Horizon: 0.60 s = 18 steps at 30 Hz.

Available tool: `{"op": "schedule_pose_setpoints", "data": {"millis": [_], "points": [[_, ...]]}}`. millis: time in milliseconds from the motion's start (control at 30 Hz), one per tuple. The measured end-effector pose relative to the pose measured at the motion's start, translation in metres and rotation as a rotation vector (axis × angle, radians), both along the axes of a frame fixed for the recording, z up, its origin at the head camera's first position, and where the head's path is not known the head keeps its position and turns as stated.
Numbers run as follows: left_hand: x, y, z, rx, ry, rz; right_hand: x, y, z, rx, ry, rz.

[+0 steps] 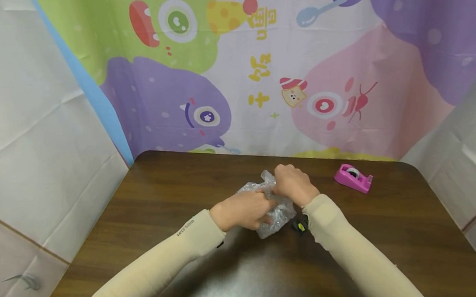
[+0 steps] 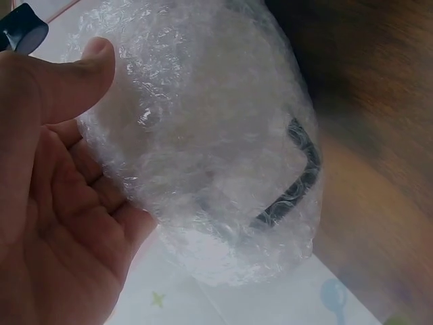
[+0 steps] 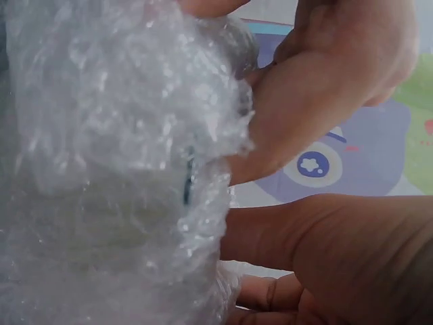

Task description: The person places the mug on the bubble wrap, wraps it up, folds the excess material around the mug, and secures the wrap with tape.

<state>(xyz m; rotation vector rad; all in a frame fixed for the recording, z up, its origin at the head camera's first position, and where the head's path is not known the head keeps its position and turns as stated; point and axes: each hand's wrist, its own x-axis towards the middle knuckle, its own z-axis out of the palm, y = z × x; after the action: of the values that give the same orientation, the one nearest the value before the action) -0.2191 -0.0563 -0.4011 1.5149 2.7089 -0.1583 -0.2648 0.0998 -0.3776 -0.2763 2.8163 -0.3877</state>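
A bundle in clear bubble wrap [image 1: 276,220] is held up over the table between both hands. My left hand [image 1: 245,208] grips its near left side; in the left wrist view the thumb and curled fingers hold the wrap [image 2: 203,128] at its edge. With bent fingers, my right hand [image 1: 295,185] holds the upper right part of the wrap. A dark bent strip [image 2: 298,183] shows through the plastic, but what is wrapped inside cannot be made out. In the right wrist view, crumpled bubble wrap [image 3: 115,135] fills the left side, with fingers against its edge.
On the brown wooden table [image 1: 162,181], a pink tape dispenser [image 1: 353,178] stands at the back right. A small black object with a yellow-green patch [image 1: 300,225] lies near the right wrist, partly hidden. A cartoon-printed curtain [image 1: 239,122] hangs behind the table.
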Motion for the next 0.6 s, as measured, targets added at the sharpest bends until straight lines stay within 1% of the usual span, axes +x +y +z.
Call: {"op": "schedule_pose_setpoints", "data": {"millis": [133, 267, 367, 500, 600], "points": [[0.000, 0.001, -0.002, -0.001, 0.008, 0.009, 0.004, 0.003, -0.003, -0.028, 0.017, -0.017], [-0.002, 0.001, -0.003, 0.000, 0.021, -0.002, 0.007, 0.008, -0.006, -0.095, 0.031, -0.022], [-0.002, 0.001, -0.003, -0.001, 0.001, -0.006, 0.008, 0.013, -0.008, -0.147, 0.038, -0.017], [-0.002, 0.001, -0.003, -0.009, -0.022, 0.006, 0.011, 0.020, -0.010, -0.218, 0.060, 0.030], [-0.002, 0.001, -0.003, -0.011, -0.026, 0.022, 0.013, 0.027, -0.014, -0.267, 0.103, 0.112]]}}
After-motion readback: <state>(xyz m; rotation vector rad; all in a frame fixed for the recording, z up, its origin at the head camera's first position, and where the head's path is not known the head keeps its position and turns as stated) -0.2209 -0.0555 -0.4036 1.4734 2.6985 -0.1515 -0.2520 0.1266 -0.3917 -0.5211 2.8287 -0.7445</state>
